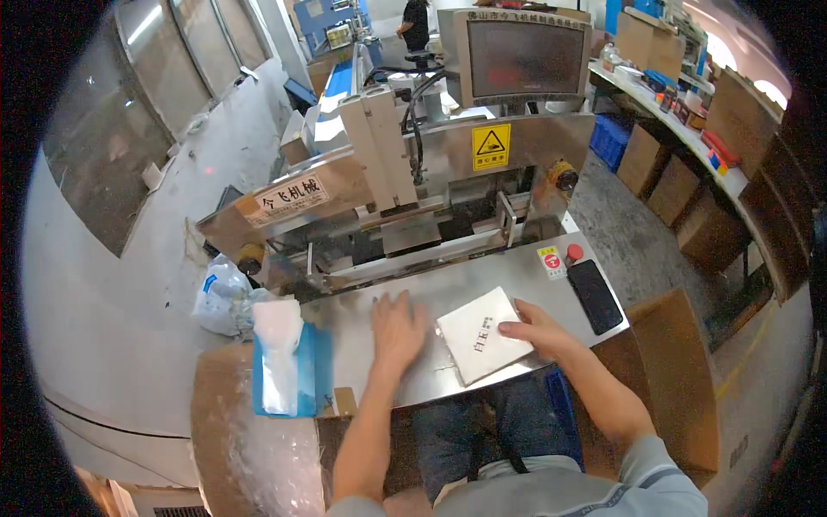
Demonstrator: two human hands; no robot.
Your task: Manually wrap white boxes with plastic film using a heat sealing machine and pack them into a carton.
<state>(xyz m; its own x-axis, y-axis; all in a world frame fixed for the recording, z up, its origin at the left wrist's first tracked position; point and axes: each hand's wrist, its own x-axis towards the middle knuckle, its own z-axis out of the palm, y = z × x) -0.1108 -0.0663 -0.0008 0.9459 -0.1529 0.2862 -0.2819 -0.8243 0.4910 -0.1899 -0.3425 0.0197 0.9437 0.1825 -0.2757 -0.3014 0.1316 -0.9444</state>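
My right hand (535, 328) grips the right edge of a flat white square packet (482, 349) with dark print, its thumb lying on top. The packet rests tilted over the front part of a steel machine table (448, 303). Left of it, my left hand (399, 327) reaches over the steel with its fingers apart and nothing visible in it, a little smeared by motion. A blue box (320, 362) with white and clear wrapping sheets (278, 345) on it stands left of this hand.
Behind the table rises a steel machine (448, 177) with a monitor (528, 59) above. A black phone (594, 296) and a red button (575, 252) sit at the right. Open cardboard boxes flank me: one at right (668, 379), one with clear bags (271, 448) at left. Another person (415, 26) stands far back.
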